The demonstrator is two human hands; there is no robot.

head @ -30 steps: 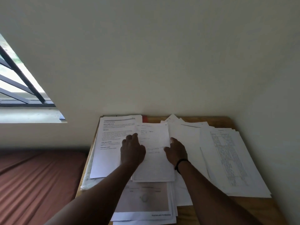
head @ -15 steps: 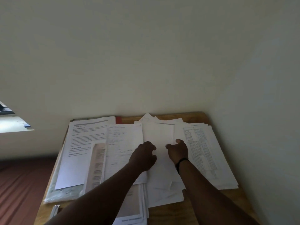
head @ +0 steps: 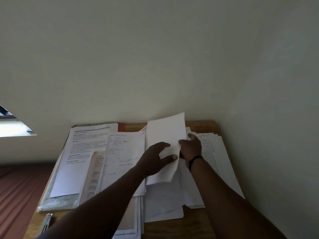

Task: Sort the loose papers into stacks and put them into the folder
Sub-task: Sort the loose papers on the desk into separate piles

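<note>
Loose papers cover a small wooden table (head: 195,226) set in a wall corner. A blank white sheet (head: 165,133) is tilted up off the middle pile. My right hand (head: 190,147) grips its right edge. My left hand (head: 155,158) touches the sheet's lower left part with spread fingers. Left of it lies a handwritten page (head: 124,152), then a printed text page (head: 82,152) on the left stack. A table-printed stack (head: 215,157) lies at the right. A red folder corner (head: 121,127) peeks out at the back.
A clear plastic sleeve (head: 57,202) sits under the left stack. A small metal clip (head: 47,219) lies at the table's front left. Walls close off the back and right. A brown bed surface (head: 19,195) lies to the left, and a window (head: 10,125) is at far left.
My right hand has taken hold of the blank sheet and raised it off the middle pile. My left hand moved right onto that sheet. The view shifted slightly.
</note>
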